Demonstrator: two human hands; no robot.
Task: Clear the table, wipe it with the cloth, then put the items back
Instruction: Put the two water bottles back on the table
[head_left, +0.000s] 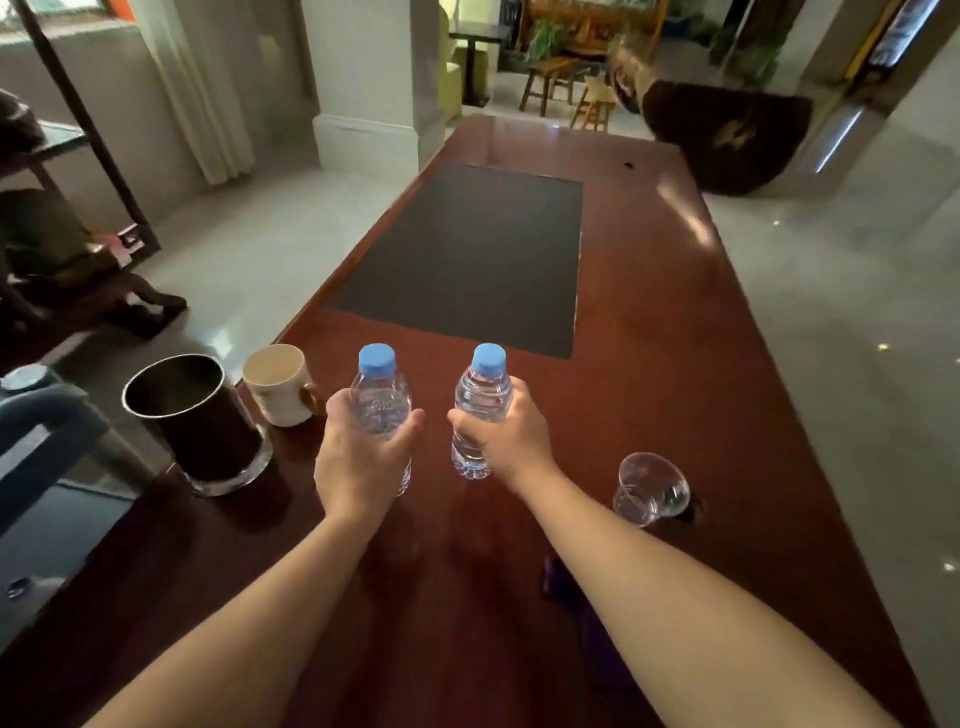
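Two clear water bottles with blue caps stand upright over the red-brown wooden table (675, 364). My left hand (358, 457) grips the left bottle (382, 405) around its body. My right hand (511, 439) grips the right bottle (480, 395) the same way. A white mug (278, 384) stands left of the left bottle. A dark cylindrical container (197, 421) with a shiny rim sits at the table's left edge. A clear plastic cup (652, 488) stands to the right of my right arm. A purple cloth (561, 582) shows partly under my right forearm.
A black mat (467, 260) lies along the table's middle. A blue-grey chair back (41, 431) stands at the near left. Pale tiled floor surrounds the table, with a white pillar (374, 104) and wooden stools (571, 88) beyond the far end.
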